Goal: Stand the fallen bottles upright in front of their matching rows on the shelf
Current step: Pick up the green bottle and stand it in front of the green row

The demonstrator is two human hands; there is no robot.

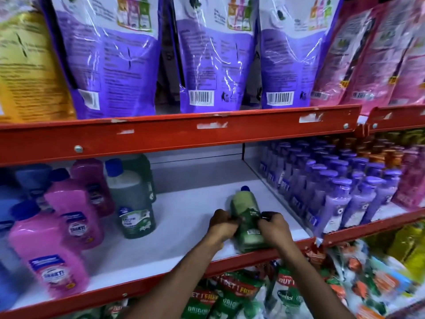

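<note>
A green bottle (247,210) with a blue cap lies on its back on the white shelf (184,229), cap pointing toward the rear, base at the front edge. My left hand (222,225) grips its left side and my right hand (273,229) grips its right side. To the left, a row of upright green bottles (135,212) stands on the same shelf. Further left stand pink bottles (73,219), and blurred blue bottles (7,203) at the far left.
Purple pump bottles (340,189) fill the shelf's right side behind a low divider. A red shelf rail (174,134) hangs overhead with purple refill pouches (213,54) above it. Green packets (230,295) sit on the shelf below.
</note>
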